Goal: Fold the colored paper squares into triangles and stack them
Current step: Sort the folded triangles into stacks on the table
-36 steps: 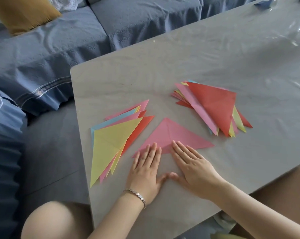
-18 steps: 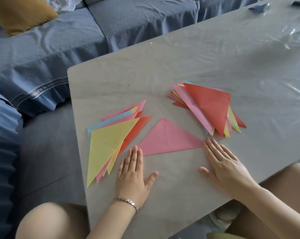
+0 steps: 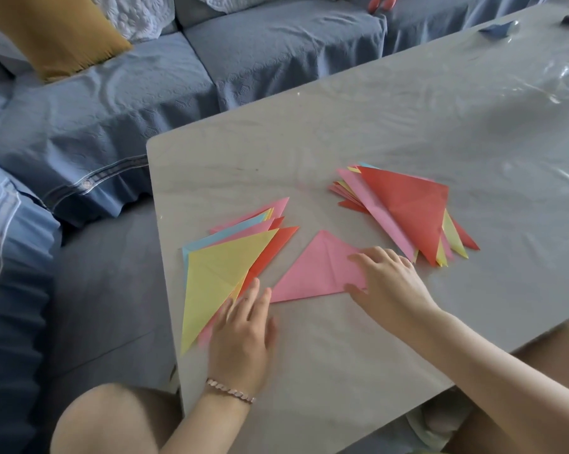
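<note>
Paper folded into a pink triangle [image 3: 312, 273] lies flat on the counter [image 3: 342, 348], between the left pile [image 3: 211, 276] and the right pile [image 3: 407, 204]. A moment ago both hands were flat on its near edge, side by side. Then they slid apart. Now the right hand [image 3: 391, 286] has come onto the triangle's right corner, and the left hand [image 3: 240, 335] has gone to the near edge of the left pile. So the fold looks pressed and done, and I think the triangle goes onto a pile next.

The left hand's grip is apart, with straight fingers on the paper. The right hand's fingers are bent, thumb by the edge, and I cannot tell if its grip pinches the paper. That corner is hidden under the hand. The left hand is blurry. I cannot tell how many sheets each pile has.
</note>
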`<action>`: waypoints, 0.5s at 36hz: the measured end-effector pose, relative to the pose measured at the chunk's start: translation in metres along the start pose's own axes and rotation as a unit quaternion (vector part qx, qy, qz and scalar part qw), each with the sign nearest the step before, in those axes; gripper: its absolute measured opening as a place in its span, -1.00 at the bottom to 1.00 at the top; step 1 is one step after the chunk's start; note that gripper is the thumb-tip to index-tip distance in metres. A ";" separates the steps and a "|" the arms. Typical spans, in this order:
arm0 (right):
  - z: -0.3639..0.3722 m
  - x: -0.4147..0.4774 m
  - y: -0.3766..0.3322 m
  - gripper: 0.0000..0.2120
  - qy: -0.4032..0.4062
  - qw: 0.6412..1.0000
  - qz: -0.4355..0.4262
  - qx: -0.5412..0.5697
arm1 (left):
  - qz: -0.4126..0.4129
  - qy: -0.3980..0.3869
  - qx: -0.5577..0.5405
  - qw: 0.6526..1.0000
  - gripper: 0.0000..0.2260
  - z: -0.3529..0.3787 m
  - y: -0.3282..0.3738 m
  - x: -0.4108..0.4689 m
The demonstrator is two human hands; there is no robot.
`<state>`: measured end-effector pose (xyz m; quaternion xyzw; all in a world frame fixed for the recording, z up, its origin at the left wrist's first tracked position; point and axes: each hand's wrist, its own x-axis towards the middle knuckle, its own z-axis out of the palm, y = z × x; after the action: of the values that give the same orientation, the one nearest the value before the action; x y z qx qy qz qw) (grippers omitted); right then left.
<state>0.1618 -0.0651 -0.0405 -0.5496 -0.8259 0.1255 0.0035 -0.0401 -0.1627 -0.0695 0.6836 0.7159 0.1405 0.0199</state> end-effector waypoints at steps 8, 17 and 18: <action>0.004 0.039 0.002 -0.45 -0.103 0.982 0.159 0.021 | -0.171 -0.051 0.018 0.984 -0.48 -0.013 -0.036 0.034; 0.010 0.027 0.006 -0.43 -0.104 0.961 0.221 0.133 | -0.221 -0.075 -0.007 0.972 -0.53 0.000 -0.038 0.041; 0.010 0.025 0.008 -0.47 -0.098 0.961 0.217 0.140 | -0.219 -0.069 -0.008 0.973 -0.54 -0.001 -0.038 0.040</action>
<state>0.1574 -0.0416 -0.0555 -0.6947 -0.6573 0.2906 -0.0282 -0.0794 -0.1240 -0.0708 0.5184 0.8438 0.0906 0.1050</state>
